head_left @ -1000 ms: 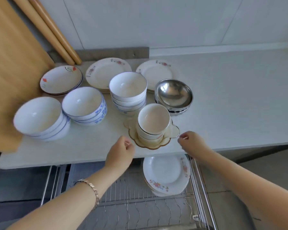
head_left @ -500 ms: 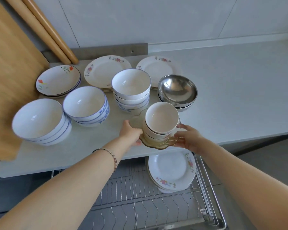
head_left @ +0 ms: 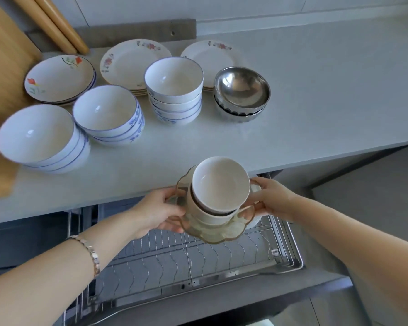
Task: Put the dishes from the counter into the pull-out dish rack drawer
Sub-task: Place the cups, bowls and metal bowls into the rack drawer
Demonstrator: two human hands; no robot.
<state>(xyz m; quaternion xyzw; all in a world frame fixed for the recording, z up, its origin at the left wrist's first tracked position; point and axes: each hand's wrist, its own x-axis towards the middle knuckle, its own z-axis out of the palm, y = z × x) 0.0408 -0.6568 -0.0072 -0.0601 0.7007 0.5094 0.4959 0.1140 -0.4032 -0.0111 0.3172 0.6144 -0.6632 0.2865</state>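
Observation:
A scalloped amber glass plate point(head_left: 218, 234) carries a stack of cream bowls point(head_left: 219, 184). My left hand point(head_left: 158, 214) grips its left rim and my right hand point(head_left: 271, 198) its right rim. The stack hangs off the counter, above the wire dish rack drawer point(head_left: 198, 260), which is pulled out below the counter edge. On the counter point(head_left: 316, 102) stand several stacks: blue-rimmed bowls point(head_left: 43, 140), blue-patterned bowls point(head_left: 108, 115), taller white bowls point(head_left: 174, 90), steel bowls point(head_left: 242, 94), and flowered plates point(head_left: 132, 62). The plates in the drawer are mostly hidden behind the held stack.
A wooden board point(head_left: 3, 74) leans at the left, with two wooden rolling pins point(head_left: 57, 27) against the wall. Tulip-painted shallow plates point(head_left: 59, 80) and a second flowered plate stack point(head_left: 210, 54) sit at the back. The drawer's front panel point(head_left: 222, 300) juts toward me.
Both hands closed on the amber plate's rims, lifted it with the cream bowls off the counter, and brought it toward me over the open drawer.

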